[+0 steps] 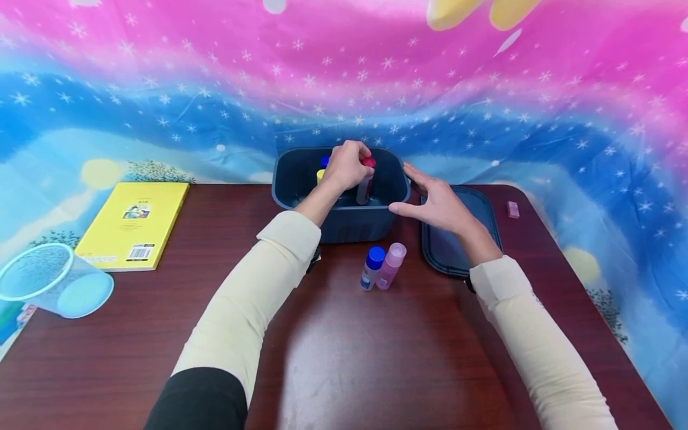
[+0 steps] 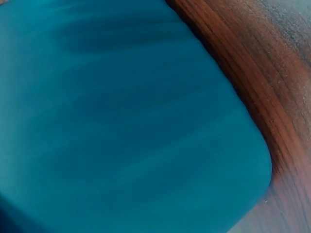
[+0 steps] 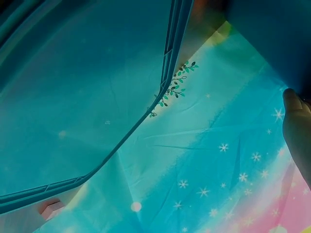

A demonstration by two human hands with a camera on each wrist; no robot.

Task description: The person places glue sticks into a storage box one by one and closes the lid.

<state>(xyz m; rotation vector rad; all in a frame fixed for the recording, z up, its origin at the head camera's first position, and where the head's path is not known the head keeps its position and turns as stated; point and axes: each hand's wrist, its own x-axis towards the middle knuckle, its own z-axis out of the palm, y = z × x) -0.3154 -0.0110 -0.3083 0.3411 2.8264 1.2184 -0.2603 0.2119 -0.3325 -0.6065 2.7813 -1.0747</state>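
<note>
My left hand (image 1: 349, 164) reaches over the dark bin (image 1: 355, 224) and pinches a red-capped glue stick (image 1: 364, 190) by its top, holding it upright inside. A yellow cap (image 1: 321, 175) and a blue cap (image 1: 325, 161) show beside that hand in the bin, their lower parts hidden. With fingers spread, my right hand (image 1: 443, 206) lies along the bin's right end, thumb near the front rim. In front of the bin stand a blue-capped glue stick (image 1: 372, 269) and a pink glue stick (image 1: 391, 266), side by side. The bin's outer wall (image 2: 136, 121) fills much of the left wrist view.
A dark lid (image 1: 448, 239) lies right of the bin, partly under the right forearm; a pink eraser (image 1: 513, 209) is beyond it. At the left are a yellow book (image 1: 153, 203) and a light-blue mesh basket (image 1: 88, 289) lying tilted. A patterned cloth (image 1: 226, 77) hangs behind the table.
</note>
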